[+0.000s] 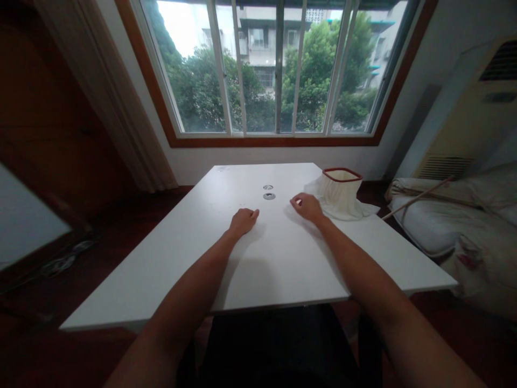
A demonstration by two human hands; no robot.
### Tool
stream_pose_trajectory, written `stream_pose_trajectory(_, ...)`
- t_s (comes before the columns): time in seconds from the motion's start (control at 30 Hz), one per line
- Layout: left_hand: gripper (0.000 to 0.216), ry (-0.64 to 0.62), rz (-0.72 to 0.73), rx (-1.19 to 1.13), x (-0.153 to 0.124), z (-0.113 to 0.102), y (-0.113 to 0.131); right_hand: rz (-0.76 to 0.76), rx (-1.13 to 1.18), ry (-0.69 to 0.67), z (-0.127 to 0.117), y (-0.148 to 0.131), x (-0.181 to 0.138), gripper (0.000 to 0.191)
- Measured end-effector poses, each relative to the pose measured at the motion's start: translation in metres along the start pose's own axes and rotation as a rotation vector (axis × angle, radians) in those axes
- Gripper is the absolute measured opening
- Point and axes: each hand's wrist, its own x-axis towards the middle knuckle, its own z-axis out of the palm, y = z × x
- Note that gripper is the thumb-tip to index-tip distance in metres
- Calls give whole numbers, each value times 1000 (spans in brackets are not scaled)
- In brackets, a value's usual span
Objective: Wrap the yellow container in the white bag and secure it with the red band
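Your right hand (307, 207) rests on the white desk (258, 264) with its fingers (297, 202) curled loosely inward, knuckles up; whether they pinch anything small you cannot tell, and nothing shows in their hold. Just beside it, on its outer side, lies a white cloth (343, 207) spread on the desk, and on that cloth stands a small white basket (341, 188) with a dark red rim, upright and open at the top. The hand is near the edge of the cloth, though contact cannot be made out.

Your left hand (243, 221) lies flat on the bare desk, palm down, fingers together and pointing forward, holding nothing. The two hands are apart, with clear desk surface between them.

Just beyond the hands, two small round grey grommets (269, 195) sit one behind the other in the desk top, nearer the far edge.

Behind the desk a wide window (278, 70) with a wooden frame looks out on trees and buildings. To your right stands a tall air conditioner (476, 113), with bedding (444, 215) heaped below it. A pale curtain (105, 97) hangs to your left.
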Motion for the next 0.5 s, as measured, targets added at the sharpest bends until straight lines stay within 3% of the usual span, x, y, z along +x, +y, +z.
stream_pose_trajectory(0.1, 64, 50, -21, -11, 0, -5, 5, 33, 33, 426, -32, 36, 6, 37)
stream_pose_trajectory(0.17, 63, 100, -37, -22, 0, -7, 7, 74, -15, 574, -46, 64, 5, 42)
stream_pose_trajectory(0.3, 60, 178, -53, -45, -2, -10, 11, 170, -85, 540, -56, 93, -2, 50)
stream_pose_trajectory(0.5, 57, 364, -3, -124, -7, -13, 10, 248, -130, 540, -66, 78, -3, 28)
